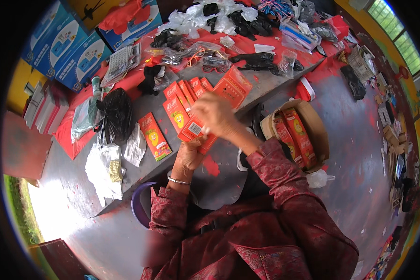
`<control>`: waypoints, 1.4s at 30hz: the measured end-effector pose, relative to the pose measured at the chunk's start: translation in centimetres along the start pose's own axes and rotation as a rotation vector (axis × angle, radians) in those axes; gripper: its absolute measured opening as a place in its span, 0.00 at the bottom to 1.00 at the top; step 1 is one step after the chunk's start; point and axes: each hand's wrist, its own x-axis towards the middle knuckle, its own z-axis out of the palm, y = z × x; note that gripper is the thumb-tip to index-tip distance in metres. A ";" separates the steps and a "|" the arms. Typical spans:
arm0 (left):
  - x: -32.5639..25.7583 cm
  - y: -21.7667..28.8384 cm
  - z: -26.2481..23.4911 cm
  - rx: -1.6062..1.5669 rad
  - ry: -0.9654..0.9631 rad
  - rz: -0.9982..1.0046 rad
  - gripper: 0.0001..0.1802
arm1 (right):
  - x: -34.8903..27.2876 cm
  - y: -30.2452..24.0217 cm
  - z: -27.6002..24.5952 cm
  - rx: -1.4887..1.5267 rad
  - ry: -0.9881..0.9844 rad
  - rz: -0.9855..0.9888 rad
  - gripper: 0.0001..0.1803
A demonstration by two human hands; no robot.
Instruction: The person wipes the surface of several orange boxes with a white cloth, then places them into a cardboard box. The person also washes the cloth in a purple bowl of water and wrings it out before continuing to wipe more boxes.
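Red packets everywhere, and the person is right in the middle of one: the left hand [189,156] grips a flat red packet [194,133] from below, fingers closed around its lower edge, holding it just above the near edge of the tabletop [144,105]. The right hand [215,114] sits on top of that same packet, fingers pinched together at its upper end; whether it is sealing, stuffing or peeling something there I cannot tell, as the hand blurs and covers the spot.

How far along? By my reckoning, somewhere mid-run. A fanned row of red packets [184,95] lies on the tabletop just behind the hands, one more packet [154,136] lies alone to the left, and a wider red pack [232,85] rests beyond the right hand. A cardboard box [312,128] on the floor to the right already holds several upright red packets. So some look boxed, while the row on the tabletop looks yet to be handled.

Further back, black bags [114,114], clear plastic wrappers [191,18] and blue cartons [65,46] crowd the far side.
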 end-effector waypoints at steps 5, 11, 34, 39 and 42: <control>-0.1 0.0 -1.2 -0.103 0.026 -0.061 0.25 | -1.1 -0.3 1.0 -0.229 -0.092 -0.140 0.05; -0.2 1.0 1.5 -0.133 0.125 0.220 0.24 | -1.5 3.4 -9.2 -0.181 0.531 0.265 0.06; -1.0 1.3 1.1 -0.134 -0.134 -0.182 0.20 | -20.5 11.8 -31.2 -0.317 0.005 0.826 0.15; 0.3 -0.6 -0.8 -0.103 -0.048 -0.279 0.19 | -27.3 18.0 -31.0 -0.595 -0.317 0.626 0.12; 2.2 -2.5 -0.6 -0.074 0.043 -0.325 0.18 | -32.4 24.2 -26.3 -0.611 -0.345 0.789 0.11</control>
